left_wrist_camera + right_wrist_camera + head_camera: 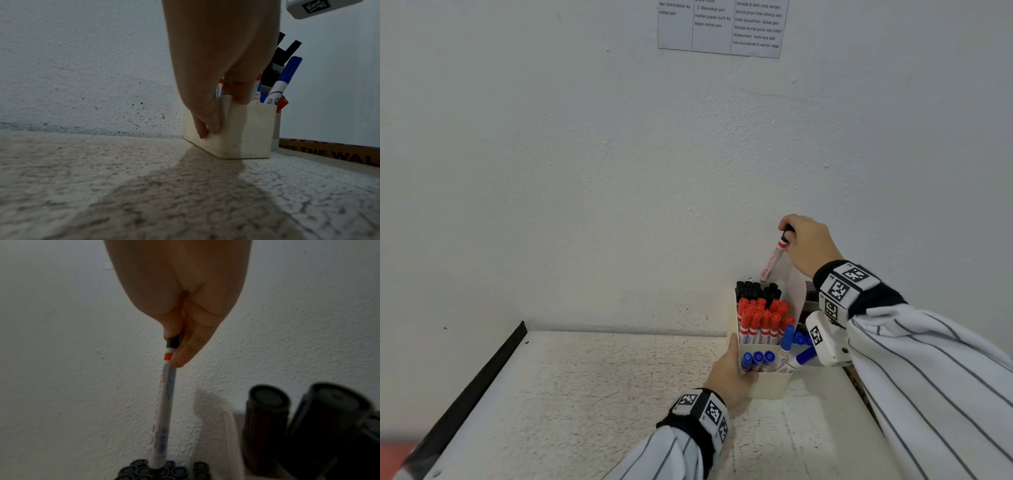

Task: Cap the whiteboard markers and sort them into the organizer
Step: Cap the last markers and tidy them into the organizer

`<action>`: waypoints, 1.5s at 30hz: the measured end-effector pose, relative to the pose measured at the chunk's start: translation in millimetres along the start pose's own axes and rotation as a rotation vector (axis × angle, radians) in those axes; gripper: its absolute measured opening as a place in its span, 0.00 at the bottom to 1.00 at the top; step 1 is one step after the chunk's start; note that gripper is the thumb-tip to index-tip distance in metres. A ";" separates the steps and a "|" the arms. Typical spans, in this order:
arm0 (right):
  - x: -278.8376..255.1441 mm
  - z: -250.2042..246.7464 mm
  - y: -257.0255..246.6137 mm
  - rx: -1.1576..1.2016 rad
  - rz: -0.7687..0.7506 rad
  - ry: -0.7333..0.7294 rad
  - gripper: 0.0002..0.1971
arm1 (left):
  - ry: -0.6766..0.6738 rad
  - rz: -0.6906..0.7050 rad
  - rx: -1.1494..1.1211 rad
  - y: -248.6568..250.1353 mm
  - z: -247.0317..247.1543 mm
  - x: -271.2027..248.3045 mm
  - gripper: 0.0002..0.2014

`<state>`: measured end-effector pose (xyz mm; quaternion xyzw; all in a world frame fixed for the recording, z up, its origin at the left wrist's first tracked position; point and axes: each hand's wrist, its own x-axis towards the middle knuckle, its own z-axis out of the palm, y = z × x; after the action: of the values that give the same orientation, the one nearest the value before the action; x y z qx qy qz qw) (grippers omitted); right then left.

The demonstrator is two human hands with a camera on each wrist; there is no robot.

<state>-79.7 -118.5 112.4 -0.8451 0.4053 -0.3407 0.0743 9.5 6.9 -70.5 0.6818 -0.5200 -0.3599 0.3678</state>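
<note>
A cream organizer [768, 385] stands against the wall, with black-capped markers [755, 291] at the back, red-capped ones [760, 320] in the middle and blue-capped ones [758, 359] in front. My left hand [729, 375] grips the organizer's near left corner [236, 129], thumb on the rim. My right hand [806, 245] pinches the black cap end of a white marker with a red band [774, 258], held nearly upright above the black markers. In the right wrist view that marker [164, 410] points down, its lower end among the black caps [144, 470].
The organizer sits on a speckled white tabletop [619, 394] with a dark left edge [482, 373]. A cardboard box [329, 154] lies right of the organizer. More dark markers [308, 426] stand to the right. A printed sheet [722, 27] hangs on the wall.
</note>
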 end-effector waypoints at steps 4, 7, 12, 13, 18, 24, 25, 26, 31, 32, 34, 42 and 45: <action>-3.6 -0.9 5.3 -0.153 0.019 -0.046 0.16 | 0.002 -0.002 0.007 -0.4 0.3 0.7 0.40; -6.7 0.1 7.3 -0.154 0.031 -0.093 0.15 | 0.003 -0.006 0.006 0.9 0.0 -0.6 0.40; -8.2 -2.2 7.6 -0.078 0.066 -0.143 0.13 | 0.000 0.002 0.008 3.7 -0.5 -3.6 0.39; -7.9 -3.3 7.2 -0.065 0.073 -0.148 0.13 | -0.001 0.004 0.008 4.3 -0.6 -4.0 0.39; -6.4 -5.9 5.8 -0.052 0.084 -0.162 0.12 | 0.002 0.004 0.005 2.8 0.5 -3.7 0.39; -6.6 -4.7 4.7 -0.038 0.008 -0.078 0.13 | -0.010 0.003 0.001 2.1 0.2 -3.5 0.40; -4.9 -4.4 3.6 0.005 -0.005 -0.015 0.12 | -0.015 0.001 0.000 2.3 -0.1 -4.2 0.40; -3.1 -3.6 2.7 0.059 -0.013 0.024 0.12 | -0.019 0.001 0.003 2.1 -0.2 -4.2 0.40; -4.2 3.4 4.0 0.051 -0.004 -0.048 0.12 | -0.026 -0.002 0.010 2.0 -1.2 -3.3 0.39; -4.8 3.6 5.8 0.001 -0.012 -0.050 0.12 | -0.027 -0.004 0.013 1.6 -1.1 -3.0 0.39; -5.5 3.4 7.7 -0.066 -0.033 -0.047 0.14 | -0.027 -0.001 0.013 0.5 -0.6 -2.6 0.39; -6.1 7.6 -1.0 0.038 -0.037 -0.033 0.11 | -0.031 -0.010 0.017 0.0 -0.5 -2.4 0.39; -5.2 6.0 0.3 -0.035 -0.025 -0.034 0.12 | -0.025 -0.009 0.025 0.5 -0.5 -2.9 0.39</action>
<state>-78.4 -115.8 105.0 -0.8569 0.3993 -0.3201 0.0619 9.1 9.7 -69.6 0.6839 -0.5260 -0.3637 0.3511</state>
